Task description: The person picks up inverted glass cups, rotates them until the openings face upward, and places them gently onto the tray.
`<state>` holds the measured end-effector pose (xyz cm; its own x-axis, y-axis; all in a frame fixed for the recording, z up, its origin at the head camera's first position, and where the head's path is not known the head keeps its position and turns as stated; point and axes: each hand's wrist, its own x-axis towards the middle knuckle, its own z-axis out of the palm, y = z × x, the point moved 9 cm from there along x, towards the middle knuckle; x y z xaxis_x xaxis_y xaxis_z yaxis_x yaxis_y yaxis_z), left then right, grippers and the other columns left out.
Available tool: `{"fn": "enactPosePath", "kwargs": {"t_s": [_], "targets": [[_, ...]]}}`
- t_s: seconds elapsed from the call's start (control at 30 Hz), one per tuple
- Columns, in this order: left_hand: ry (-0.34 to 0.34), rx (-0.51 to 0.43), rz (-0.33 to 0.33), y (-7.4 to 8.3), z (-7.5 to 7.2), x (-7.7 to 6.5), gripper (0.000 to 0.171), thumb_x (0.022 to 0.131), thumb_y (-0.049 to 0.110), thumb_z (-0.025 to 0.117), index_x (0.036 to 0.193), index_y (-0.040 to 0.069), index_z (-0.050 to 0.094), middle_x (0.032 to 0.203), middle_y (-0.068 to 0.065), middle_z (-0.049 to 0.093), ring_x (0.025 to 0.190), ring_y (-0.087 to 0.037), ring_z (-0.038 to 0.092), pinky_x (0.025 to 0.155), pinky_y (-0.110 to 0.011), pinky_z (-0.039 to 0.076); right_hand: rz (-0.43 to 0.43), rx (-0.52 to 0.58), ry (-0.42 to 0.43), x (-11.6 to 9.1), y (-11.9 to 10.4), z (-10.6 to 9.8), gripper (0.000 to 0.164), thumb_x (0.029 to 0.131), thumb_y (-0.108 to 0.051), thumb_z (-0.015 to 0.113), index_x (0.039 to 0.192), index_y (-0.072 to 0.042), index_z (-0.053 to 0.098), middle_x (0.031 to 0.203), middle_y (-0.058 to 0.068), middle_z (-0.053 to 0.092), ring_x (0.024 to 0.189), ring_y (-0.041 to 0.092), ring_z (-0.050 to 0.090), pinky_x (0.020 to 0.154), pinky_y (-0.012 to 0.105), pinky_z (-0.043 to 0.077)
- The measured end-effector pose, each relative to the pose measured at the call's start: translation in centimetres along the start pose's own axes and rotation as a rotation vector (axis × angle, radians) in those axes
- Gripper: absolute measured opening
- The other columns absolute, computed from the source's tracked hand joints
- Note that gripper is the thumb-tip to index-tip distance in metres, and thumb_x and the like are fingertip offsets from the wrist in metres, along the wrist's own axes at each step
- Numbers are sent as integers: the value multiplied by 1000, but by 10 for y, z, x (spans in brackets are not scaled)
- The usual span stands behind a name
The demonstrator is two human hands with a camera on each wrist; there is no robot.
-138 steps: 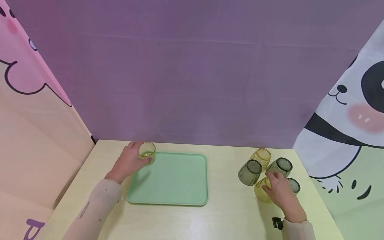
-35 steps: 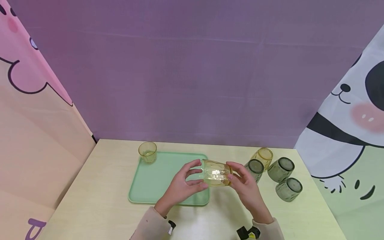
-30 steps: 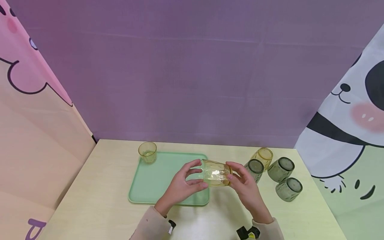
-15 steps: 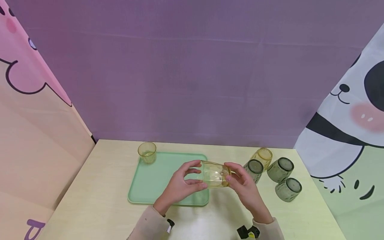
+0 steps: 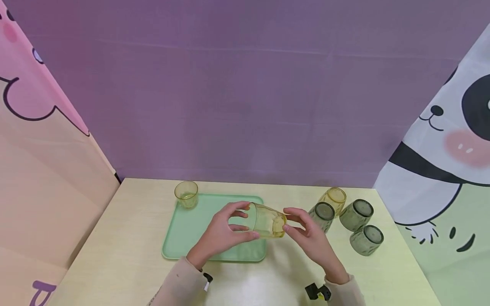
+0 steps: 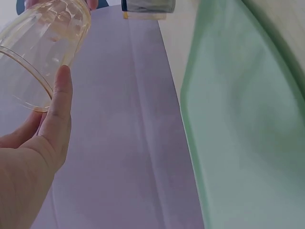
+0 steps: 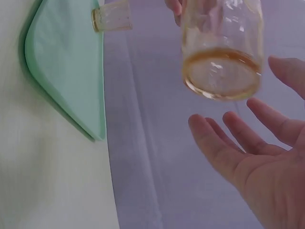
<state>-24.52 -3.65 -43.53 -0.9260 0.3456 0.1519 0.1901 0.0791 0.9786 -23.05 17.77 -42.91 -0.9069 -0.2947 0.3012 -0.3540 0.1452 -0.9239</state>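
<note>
A yellow drinking glass (image 5: 269, 222) lies sideways in the air over the right end of the green tray (image 5: 187, 240). Its mouth points left. My left hand (image 5: 219, 233) grips it at the rim, thumb below and fingers above; in the left wrist view the fingertips sit on the rim of the glass (image 6: 50, 43). My right hand (image 5: 311, 244) is by the base end, fingers spread. The right wrist view shows those fingers (image 7: 205, 131) a little apart from the base. Upright on the tray's far left corner stands another yellow glass (image 5: 186, 196).
Upside down at the right of the table stand a yellow glass (image 5: 334, 199) and several grey-green glasses, among them a nearer one (image 5: 366, 240), a farther one (image 5: 356, 215) and one (image 5: 322, 215) partly behind my right hand. A purple cloth (image 5: 245, 106) hangs behind the table.
The right hand took a yellow glass from the right group and brought it to the middle, where the left hand gripped its rim. Just now the glass moved slightly left and the right fingers came off its base.
</note>
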Motion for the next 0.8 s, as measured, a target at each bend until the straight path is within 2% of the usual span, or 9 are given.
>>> {"fn": "enactPosePath", "kwargs": {"t_s": [0.07,0.17,0.3,0.47,0.57,0.8], "targets": [[7,40,-14,1,-5,-1,80,73,29,92,141,14,54,134,-4,53,118,-30,55,86,-37,58,-4,-45,15,-1,-2,-3,40,94,-2,68,133,-2,56,132,13,57,123,41,53,92,35,55],[21,111,-44,3,-14,-1,82,71,35,93,141,16,55,132,0,54,115,-25,57,83,-31,58,-41,-104,25,-1,-7,-7,40,93,-1,69,132,-1,57,131,13,57,120,34,57,92,40,55],[37,233,-83,4,-26,0,86,68,45,92,140,18,55,131,6,55,110,-20,60,80,-29,58,-106,-214,31,-1,-13,-10,38,92,1,70,128,-3,60,128,11,59,116,21,59,90,46,56],[42,378,-97,4,-37,5,89,66,52,91,140,17,55,131,9,55,105,-14,61,77,-28,57,-190,-440,40,-3,-20,-12,38,89,-1,74,125,-7,63,124,7,61,113,23,59,84,48,58],[35,447,-105,4,-42,7,90,66,53,90,140,16,56,129,10,54,101,-11,62,76,-28,56,-227,-560,44,-4,-23,-12,39,87,-3,76,124,-6,63,124,6,61,111,25,60,82,43,58],[-5,622,-106,7,-50,15,86,67,53,89,137,15,57,122,7,54,98,-10,59,77,-30,53,-249,-745,39,-5,-24,-15,40,87,-13,80,122,-5,63,123,5,60,113,22,59,87,40,54]]}}
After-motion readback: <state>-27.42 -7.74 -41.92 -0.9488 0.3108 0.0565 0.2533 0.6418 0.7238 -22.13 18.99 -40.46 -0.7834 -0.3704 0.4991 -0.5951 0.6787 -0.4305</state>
